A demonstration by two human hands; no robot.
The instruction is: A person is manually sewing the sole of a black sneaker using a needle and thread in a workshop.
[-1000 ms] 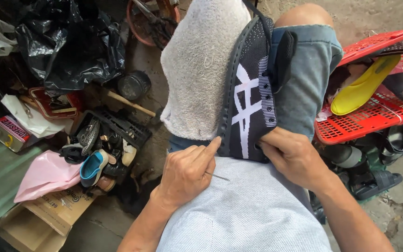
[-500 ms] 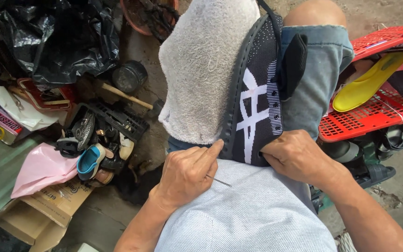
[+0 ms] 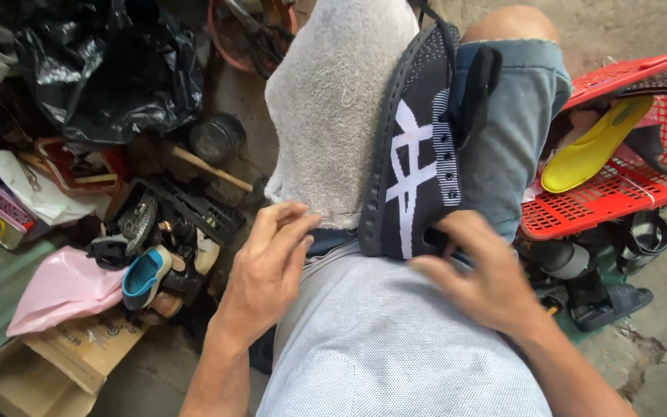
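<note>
The black shoe point(image 3: 414, 177) with white stripes stands on its side in the middle of the frame, propped between a grey towel point(image 3: 333, 116) and the person's denim-clad knee. At far left lie a pink bag point(image 3: 63, 286), a cardboard box point(image 3: 79, 347) and a small blue shoe point(image 3: 144, 276). The left hand point(image 3: 268, 266) hovers at the towel's lower edge, fingers loosely spread and holding nothing that shows. The right hand point(image 3: 480, 278), blurred, lies with its fingers on the shoe's near end; whether it clamps or only rests there I cannot tell. At right, a red basket point(image 3: 642, 185) holds a yellow insole point(image 3: 592, 147). This looks like a pause for re-gripping in work on the sole edge. Carrying on would call for a steadier right-hand hold first.
</note>
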